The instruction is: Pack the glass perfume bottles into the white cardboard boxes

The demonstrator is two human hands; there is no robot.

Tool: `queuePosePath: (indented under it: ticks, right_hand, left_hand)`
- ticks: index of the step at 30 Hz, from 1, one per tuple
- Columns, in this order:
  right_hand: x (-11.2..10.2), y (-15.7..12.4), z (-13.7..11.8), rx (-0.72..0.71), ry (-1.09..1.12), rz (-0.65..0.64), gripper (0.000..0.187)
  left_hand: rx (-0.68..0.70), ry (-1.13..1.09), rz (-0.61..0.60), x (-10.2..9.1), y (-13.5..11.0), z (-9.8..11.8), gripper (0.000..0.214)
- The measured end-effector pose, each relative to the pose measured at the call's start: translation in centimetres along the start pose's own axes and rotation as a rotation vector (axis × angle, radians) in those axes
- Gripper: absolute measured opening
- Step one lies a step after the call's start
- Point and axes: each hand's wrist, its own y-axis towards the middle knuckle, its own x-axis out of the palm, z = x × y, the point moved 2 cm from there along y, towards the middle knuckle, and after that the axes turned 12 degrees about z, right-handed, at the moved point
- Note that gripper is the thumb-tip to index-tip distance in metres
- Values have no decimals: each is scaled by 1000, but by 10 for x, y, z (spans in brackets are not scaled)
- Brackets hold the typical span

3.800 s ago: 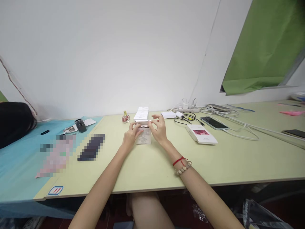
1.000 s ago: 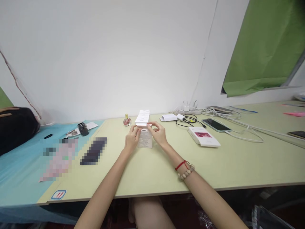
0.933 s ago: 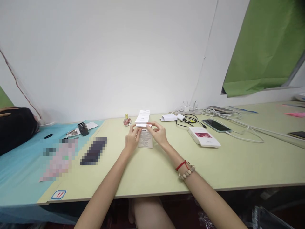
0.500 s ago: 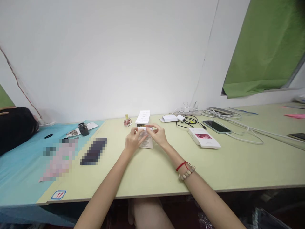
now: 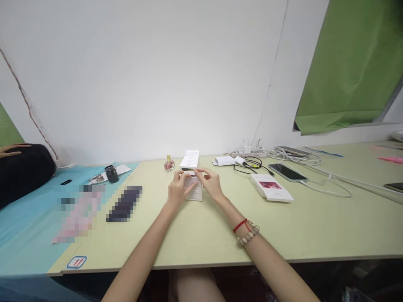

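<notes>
In the middle of the table a small printed white box (image 5: 195,195) lies flat, its near panel covered in fine text. My left hand (image 5: 178,188) bends its fingers onto the far left edge of this panel, its thumb lying across the print. From the other side, my right hand (image 5: 212,183) pinches thumb and index finger at the far right edge. Directly behind my fingertips stretches a white folded piece (image 5: 190,159) with a dark opening at its front; I cannot tell whether it joins the box. A perfume bottle (image 5: 169,163) with a gold top stands left of it.
To the right are a white box with a pink picture (image 5: 271,188), a phone (image 5: 287,172), a small white carton (image 5: 224,160), cables and a power strip (image 5: 248,153). Leftward lie a dark blurred item (image 5: 125,204), a dark jar (image 5: 111,173) and a black bag (image 5: 27,172) under another person's hand.
The view has tilted slightly, so the table sits a little lower. Both my hands stay at the box's far edge, with only small finger shifts.
</notes>
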Motion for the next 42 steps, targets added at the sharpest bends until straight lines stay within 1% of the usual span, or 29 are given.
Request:
queuePosePath:
  ticks: [3,8,12,15,17,20,23,27,32,35,42]
  right_hand:
    - [1,0,0,3,-1,-8,32]
    - [4,0,0,55,49,-35,32]
    - [3,0,-1,140,116,-82,33]
    - [2,2,-1,176,149,-108,32]
    - [0,4,-1,171,156,-124,32]
    - [-2,7,0,153,156,-181,32]
    - [-5,9,0,169,149,-229,33]
    - [-8,11,-1,194,138,-229,33]
    - [-8,11,-2,170,178,-294,31]
    - [-9,11,-2,171,192,-304,29]
    - [-10,13,0,133,204,-346,30]
  left_hand:
    - [-28,13,-11,1,0,2,35]
    - [9,47,-37,2,0,2,34]
    - [30,57,29,2,-2,0,30]
    - [48,73,68,2,-4,-1,29]
    - [52,88,76,1,-4,0,31]
    - [32,89,67,1,-4,0,35]
    - [19,71,53,1,-4,0,35]
    - [32,58,44,2,-4,-2,32]
    - [37,54,5,3,-4,-2,31]
    - [51,67,-25,2,-3,-1,28]
    - [57,59,-38,2,-4,-2,26]
